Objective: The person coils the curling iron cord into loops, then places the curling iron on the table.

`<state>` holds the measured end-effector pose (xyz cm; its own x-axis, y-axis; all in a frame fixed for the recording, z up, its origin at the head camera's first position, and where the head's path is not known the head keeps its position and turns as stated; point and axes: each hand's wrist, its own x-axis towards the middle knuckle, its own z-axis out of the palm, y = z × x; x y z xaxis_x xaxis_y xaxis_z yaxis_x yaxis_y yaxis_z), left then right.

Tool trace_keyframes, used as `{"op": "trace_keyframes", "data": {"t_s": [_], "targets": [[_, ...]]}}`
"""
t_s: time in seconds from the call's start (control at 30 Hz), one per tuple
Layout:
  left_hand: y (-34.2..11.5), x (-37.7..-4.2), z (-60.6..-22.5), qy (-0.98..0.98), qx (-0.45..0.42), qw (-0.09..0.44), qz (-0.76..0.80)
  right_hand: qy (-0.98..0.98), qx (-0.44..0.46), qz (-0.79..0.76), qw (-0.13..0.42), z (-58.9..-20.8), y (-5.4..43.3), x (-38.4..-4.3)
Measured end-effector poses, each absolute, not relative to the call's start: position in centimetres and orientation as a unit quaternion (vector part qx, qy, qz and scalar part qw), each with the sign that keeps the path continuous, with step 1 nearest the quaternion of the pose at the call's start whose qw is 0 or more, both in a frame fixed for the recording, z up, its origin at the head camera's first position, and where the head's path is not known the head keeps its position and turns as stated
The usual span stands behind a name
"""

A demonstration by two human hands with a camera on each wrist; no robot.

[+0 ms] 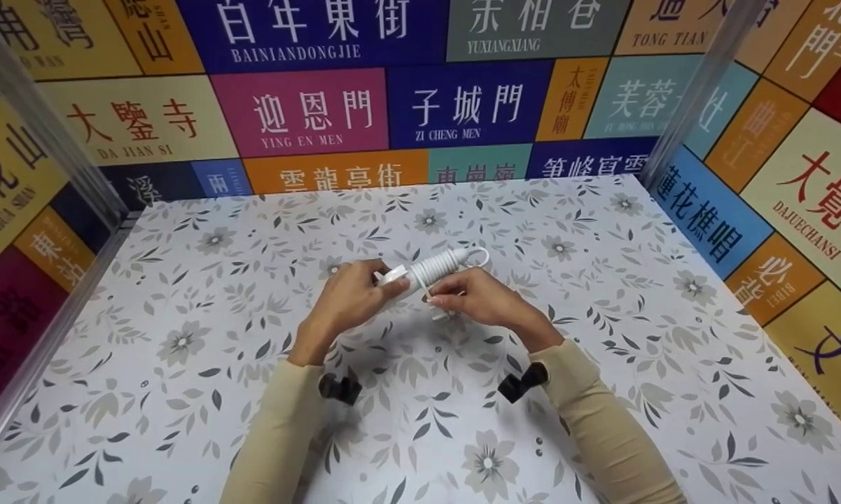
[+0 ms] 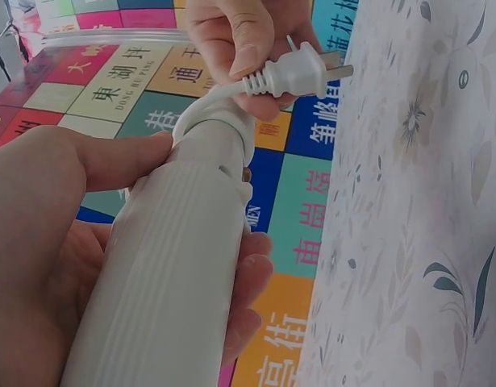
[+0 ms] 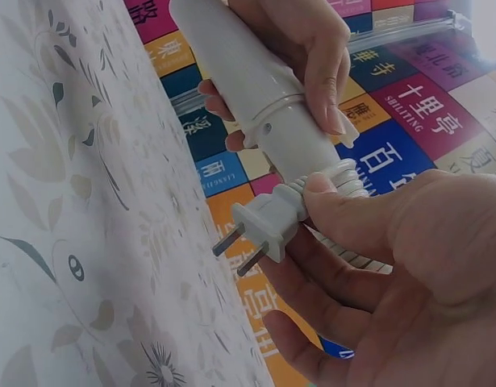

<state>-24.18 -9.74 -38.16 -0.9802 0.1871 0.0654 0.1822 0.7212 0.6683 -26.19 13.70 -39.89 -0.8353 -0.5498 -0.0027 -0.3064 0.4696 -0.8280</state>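
Note:
My left hand (image 1: 353,294) grips the handle of a white handheld appliance (image 2: 163,266), a long tube shape whose exact kind I cannot tell. White cord (image 1: 435,267) is wound in many turns around its narrower part, with a small loop at the far end. Beyond the handle, my right hand (image 1: 487,297) pinches the cord's plug end between thumb and fingers. The white plug (image 3: 268,222) has two flat metal prongs that point away from the fingers. The appliance is held tilted above the table, its wound end toward the right.
A table (image 1: 217,406) with a flowered white cover lies below the hands. Panels (image 1: 301,112) printed with coloured blocks and large characters stand behind and at both sides. Clear upright edges (image 1: 700,91) mark the corners. Small black devices (image 1: 341,387) sit at the wrists.

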Motion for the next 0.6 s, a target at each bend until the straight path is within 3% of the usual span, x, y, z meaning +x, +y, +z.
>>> {"op": "trace_keyframes", "data": {"t_s": [0.4, 0.6], "targets": [[-8.6, -26.2, -39.7, 0.924, 0.140, 0.022, 0.356, 0.848, -0.260, -0.450, 0.105, -40.8, 14.8, -26.8], [-8.3, -27.7, -40.9, 0.927, 0.155, 0.047, 0.337, 0.862, -0.206, -0.454, 0.092, -42.4, 14.7, -27.6]]}}
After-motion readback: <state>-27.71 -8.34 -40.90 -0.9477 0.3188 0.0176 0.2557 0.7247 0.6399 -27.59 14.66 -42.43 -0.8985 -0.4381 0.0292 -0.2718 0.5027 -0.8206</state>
